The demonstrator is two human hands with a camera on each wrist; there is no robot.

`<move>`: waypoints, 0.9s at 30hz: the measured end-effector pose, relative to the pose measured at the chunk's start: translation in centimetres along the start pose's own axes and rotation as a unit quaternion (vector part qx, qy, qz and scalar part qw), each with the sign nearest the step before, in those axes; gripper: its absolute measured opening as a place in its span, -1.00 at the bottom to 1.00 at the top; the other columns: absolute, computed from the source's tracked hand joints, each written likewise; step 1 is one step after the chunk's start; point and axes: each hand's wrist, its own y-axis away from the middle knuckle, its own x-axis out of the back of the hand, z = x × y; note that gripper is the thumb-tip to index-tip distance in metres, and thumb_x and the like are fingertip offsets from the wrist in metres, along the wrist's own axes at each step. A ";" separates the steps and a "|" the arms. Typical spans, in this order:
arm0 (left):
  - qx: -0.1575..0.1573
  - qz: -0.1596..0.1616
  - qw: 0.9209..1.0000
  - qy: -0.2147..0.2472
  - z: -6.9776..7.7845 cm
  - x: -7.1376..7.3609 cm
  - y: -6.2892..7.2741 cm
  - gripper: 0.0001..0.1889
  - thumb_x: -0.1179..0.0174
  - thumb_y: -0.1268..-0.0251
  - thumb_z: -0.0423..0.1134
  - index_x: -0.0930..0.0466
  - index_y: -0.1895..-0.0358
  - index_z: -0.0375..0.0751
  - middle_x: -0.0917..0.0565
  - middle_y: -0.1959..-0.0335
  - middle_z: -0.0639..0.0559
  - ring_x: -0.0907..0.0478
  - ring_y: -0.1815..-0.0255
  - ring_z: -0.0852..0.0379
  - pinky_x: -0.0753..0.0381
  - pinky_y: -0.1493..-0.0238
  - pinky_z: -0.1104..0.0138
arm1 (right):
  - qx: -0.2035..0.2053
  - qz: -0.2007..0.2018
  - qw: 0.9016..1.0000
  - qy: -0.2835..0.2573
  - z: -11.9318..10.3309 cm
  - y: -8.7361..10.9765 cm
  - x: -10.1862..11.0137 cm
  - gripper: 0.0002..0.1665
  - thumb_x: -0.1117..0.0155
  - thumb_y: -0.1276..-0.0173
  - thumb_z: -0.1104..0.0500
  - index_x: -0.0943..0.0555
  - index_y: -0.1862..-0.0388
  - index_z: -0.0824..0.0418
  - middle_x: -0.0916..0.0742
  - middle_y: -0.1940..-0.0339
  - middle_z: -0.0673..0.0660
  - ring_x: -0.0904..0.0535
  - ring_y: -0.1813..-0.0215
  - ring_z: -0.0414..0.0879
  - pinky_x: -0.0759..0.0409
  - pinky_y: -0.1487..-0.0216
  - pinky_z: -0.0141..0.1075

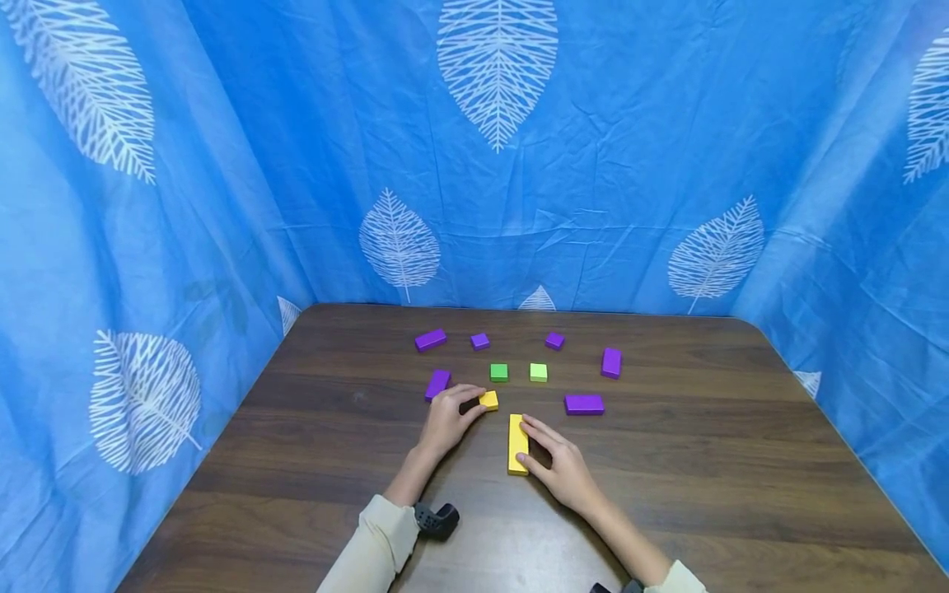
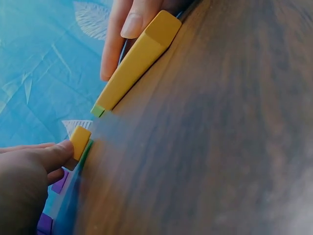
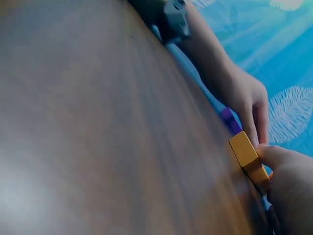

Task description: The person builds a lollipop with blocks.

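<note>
Between thumb and fingertips, my left hand [image 1: 446,422] pinches a small yellow block [image 1: 489,401]; the left wrist view shows this pinch too. My right hand [image 1: 563,471] lies to the right of a long yellow block [image 1: 517,445] on the table, its thumb and fingertips touching that block's right edge, with the fingers spread rather than wrapped round it. In the right wrist view the thumb rests against the long block [image 3: 244,148], while the other fingers are mostly hidden. Beyond them sit a green block [image 1: 499,373] and a lime-green block [image 1: 538,373].
Several purple blocks surround these, among them one [image 1: 438,385] just behind my left hand and one [image 1: 584,405] right of the long yellow block. The wooden table [image 1: 712,478] meets a blue leaf-print curtain [image 1: 578,231] at its back and sides.
</note>
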 end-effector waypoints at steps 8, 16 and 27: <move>-0.006 -0.017 1.000 0.022 0.1 -0.7 0.2 -0.70 -0.36 -0.03 -0.30 -0.67 0.12 -0.29 -0.67 0.17 -0.08 -0.60 0.11 0.04 -0.54 0.02 0.25 | 0.002 0.010 1.000 -0.006 -0.6 0.4 -0.2 -0.45 -0.40 -0.12 0.15 -0.55 -0.09 0.34 -0.57 -0.16 0.16 -0.48 -0.17 0.03 -0.43 -0.12 -0.08; 0.030 0.002 0.999 0.034 0.2 -0.6 0.1 -0.76 -0.32 -0.09 -0.27 -0.68 0.16 -0.30 -0.68 0.22 -0.07 -0.60 0.13 0.02 -0.53 0.03 0.20 | -0.036 0.049 0.998 -0.027 -0.6 0.3 0.0 -0.52 -0.41 -0.11 0.12 -0.62 -0.02 0.27 -0.62 -0.09 0.11 -0.52 -0.12 -0.02 -0.45 -0.10 -0.10; 0.046 -0.030 0.998 0.007 0.8 -1.7 -0.2 -0.77 -0.30 -0.11 -0.18 -0.70 0.16 -0.16 -0.70 0.22 0.01 -0.54 0.13 0.02 -0.45 0.04 0.19 | -0.027 0.028 0.999 -0.013 -0.7 0.3 0.0 -0.45 -0.42 -0.08 0.09 -0.59 -0.05 0.30 -0.61 -0.10 0.11 -0.53 -0.10 0.03 -0.45 -0.11 -0.09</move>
